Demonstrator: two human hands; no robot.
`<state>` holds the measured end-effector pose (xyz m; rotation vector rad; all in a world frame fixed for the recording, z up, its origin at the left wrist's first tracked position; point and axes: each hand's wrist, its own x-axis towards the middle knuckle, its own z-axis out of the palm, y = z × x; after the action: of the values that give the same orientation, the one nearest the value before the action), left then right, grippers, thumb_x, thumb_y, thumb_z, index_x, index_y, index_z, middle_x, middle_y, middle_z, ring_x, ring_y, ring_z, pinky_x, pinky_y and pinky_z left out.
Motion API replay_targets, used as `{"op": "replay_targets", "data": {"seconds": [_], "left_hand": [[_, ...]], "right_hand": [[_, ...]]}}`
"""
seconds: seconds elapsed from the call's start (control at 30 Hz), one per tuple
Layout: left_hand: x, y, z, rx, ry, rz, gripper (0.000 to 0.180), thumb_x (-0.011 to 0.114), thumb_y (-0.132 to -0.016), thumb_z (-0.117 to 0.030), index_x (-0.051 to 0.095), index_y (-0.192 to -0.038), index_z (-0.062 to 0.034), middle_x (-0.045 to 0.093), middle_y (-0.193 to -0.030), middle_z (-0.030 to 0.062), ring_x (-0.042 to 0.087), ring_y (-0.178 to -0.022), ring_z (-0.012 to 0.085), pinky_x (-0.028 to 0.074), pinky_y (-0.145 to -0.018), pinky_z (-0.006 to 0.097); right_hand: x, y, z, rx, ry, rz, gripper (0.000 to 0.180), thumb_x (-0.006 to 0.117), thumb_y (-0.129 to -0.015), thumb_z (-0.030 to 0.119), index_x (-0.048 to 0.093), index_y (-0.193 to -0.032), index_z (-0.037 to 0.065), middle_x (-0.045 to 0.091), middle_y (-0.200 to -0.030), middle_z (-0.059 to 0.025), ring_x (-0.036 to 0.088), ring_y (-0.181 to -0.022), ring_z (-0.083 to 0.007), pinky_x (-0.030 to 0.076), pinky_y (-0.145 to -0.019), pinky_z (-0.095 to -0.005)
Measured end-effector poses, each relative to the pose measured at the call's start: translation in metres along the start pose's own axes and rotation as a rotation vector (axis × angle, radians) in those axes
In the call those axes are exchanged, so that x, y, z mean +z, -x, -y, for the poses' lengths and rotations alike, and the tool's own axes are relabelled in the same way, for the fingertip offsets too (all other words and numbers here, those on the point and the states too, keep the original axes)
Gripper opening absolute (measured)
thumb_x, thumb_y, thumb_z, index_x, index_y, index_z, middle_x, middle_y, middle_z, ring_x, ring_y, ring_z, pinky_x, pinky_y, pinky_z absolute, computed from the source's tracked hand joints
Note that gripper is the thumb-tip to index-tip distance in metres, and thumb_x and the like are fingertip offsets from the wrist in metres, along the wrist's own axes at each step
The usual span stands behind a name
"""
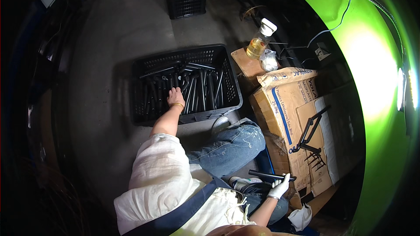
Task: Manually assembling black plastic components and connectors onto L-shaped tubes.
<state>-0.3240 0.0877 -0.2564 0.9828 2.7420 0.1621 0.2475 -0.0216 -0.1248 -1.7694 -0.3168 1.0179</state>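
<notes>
A black plastic crate (238,98) with perforated walls stands on the floor in front of me, holding many loose black tubes (205,87). My left hand (175,98), bare with a yellow band at the wrist, reaches into it. Its fingers are closed around the near end of one black tube among the others; the fingertips are partly hidden. Low on the right, beside my knee, my right hand (279,188) wears a white glove. It grips another black tube (264,174) near its right end, and the tube points left over my lap.
At my right stands a cardboard box (280,118) with a black folding bracket (309,131) and small black parts (316,159) on it. Behind it, a bottle of yellow liquid (256,47) stands on a wooden board (245,63). Stacked black crates (186,0) are farther off. A lamp (400,89) shines at right.
</notes>
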Motion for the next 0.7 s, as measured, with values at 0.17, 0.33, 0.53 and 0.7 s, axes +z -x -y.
{"op": "replay_targets", "data": {"seconds": [0.17,0.33,0.53,0.7], "left_hand": [[-0.017,-0.011,-0.013,-0.031,0.320,-0.021,0.031,0.059,-0.091,-0.021,0.055,-0.118,-0.0075,0.053,-0.125,0.0158,0.053,-0.119,0.0344,0.048,-0.096,0.045],[0.003,-0.029,-0.033,-0.010,0.531,0.006,0.057,0.072,-0.082,-0.024,0.050,-0.132,-0.0060,0.044,-0.139,0.0252,0.048,-0.126,0.0402,0.044,-0.105,0.042],[0.033,-0.024,-0.021,-0.059,0.207,0.417,0.060,0.063,-0.082,-0.009,0.044,-0.140,-0.0075,0.037,-0.147,0.0229,0.041,-0.135,0.0344,0.038,-0.112,0.039],[-0.006,0.002,-0.048,0.053,0.270,0.230,0.060,0.069,-0.082,-0.021,0.048,-0.138,-0.0131,0.041,-0.144,0.0191,0.046,-0.131,0.0349,0.041,-0.109,0.041]], "right_hand": [[-0.001,-0.001,-0.001,0.000,0.003,-0.013,0.035,0.064,-0.088,0.053,0.059,-0.087,0.018,0.032,-0.057,0.0103,0.027,-0.045,-0.0036,0.017,-0.042,-0.0226],[-0.007,-0.001,-0.003,-0.008,-0.022,0.006,0.035,0.064,-0.088,0.053,0.060,-0.086,0.018,0.035,-0.056,0.0098,0.027,-0.044,-0.0036,0.016,-0.042,-0.0230],[-0.009,0.008,0.002,-0.015,-0.099,-0.013,0.032,0.062,-0.091,0.047,0.059,-0.085,0.015,0.035,-0.053,0.0091,0.027,-0.040,-0.0036,0.015,-0.038,-0.0231],[-0.016,0.015,0.002,-0.011,-0.166,0.003,0.031,0.065,-0.090,0.048,0.060,-0.083,0.018,0.031,-0.051,0.0116,0.025,-0.040,-0.0027,0.015,-0.039,-0.0225]]}}
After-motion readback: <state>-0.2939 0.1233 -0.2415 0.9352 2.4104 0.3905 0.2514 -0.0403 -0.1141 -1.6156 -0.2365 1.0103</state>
